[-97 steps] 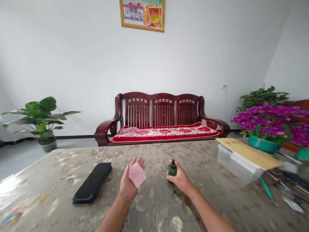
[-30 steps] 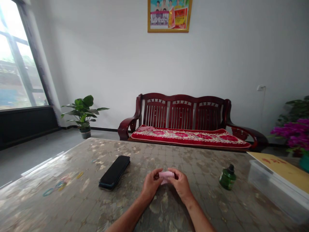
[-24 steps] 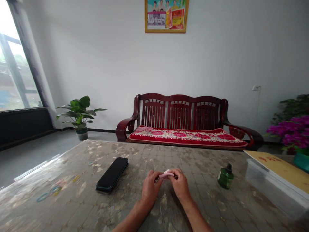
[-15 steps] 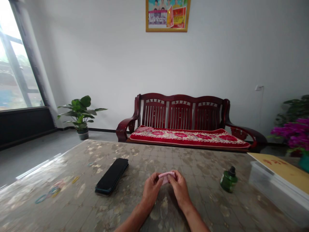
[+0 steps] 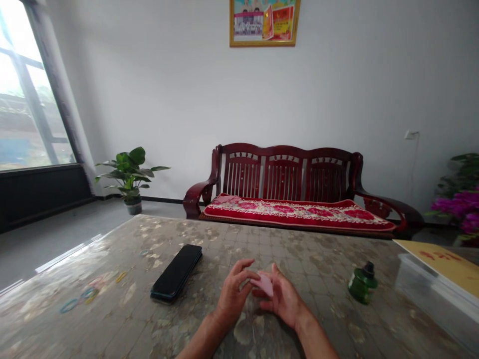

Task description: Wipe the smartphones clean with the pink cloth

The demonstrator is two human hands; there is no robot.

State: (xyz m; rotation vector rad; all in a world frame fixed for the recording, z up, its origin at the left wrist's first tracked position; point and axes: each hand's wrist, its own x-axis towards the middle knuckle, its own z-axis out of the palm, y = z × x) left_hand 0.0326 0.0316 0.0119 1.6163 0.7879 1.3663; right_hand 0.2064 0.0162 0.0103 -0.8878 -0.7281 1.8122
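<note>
A small pink piece (image 5: 265, 283), thin and folded like paper, is between my hands just above the table; whether it is paper or cloth I cannot tell. My right hand (image 5: 285, 299) holds it between thumb and fingers, palm turned toward the left. From the other side, the curved fingers of my left hand (image 5: 235, 289) pinch its left edge. To the left of my hands lies a black phone-like slab (image 5: 176, 273), apparently on another one. A green bottle with a black cap (image 5: 362, 283) stands to the right.
Several coloured bands (image 5: 90, 293) lie at the left of the patterned tabletop (image 5: 202, 324). A clear plastic box (image 5: 422, 294) with a tan envelope (image 5: 434, 255) on top is at the right. Beyond the table stand a wooden bench (image 5: 284, 174) and a potted plant (image 5: 132, 174).
The pink piece has been turned from lying level between both hands to a tilted position at my right fingers. My left fingers have loosened and lifted. The view has shifted slightly left.
</note>
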